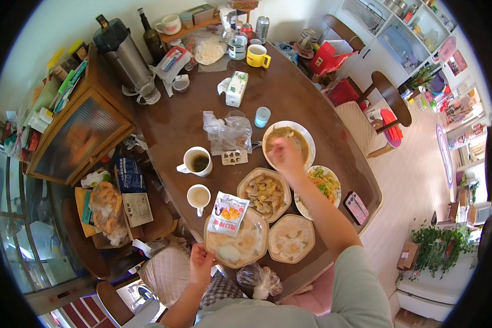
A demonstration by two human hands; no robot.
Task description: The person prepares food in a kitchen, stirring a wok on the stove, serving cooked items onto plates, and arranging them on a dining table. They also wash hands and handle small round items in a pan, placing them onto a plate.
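Note:
My left hand (202,262) is at the table's near edge, fingers curled, beside the rim of a hexagonal plate (252,257). Whether it grips that rim is unclear. A printed food sachet (228,214) lies on this plate, over pale food. My right hand (286,156), blurred by motion, is above a white bowl (310,135) of brownish soup or stew; I cannot tell whether it holds anything. Under my right forearm is a plate of shredded vegetables (324,184). Nearby stand a hexagonal dish of cooked food (266,192) and a smaller hexagonal dish (291,238).
Two white mugs (199,162) stand left of the dishes. Beyond are a clear plastic bag (229,129), a light-blue can (262,117) and a tissue pack (236,89). A phone (356,208) lies near the right edge. A knotted plastic bag (259,281) is close to my body.

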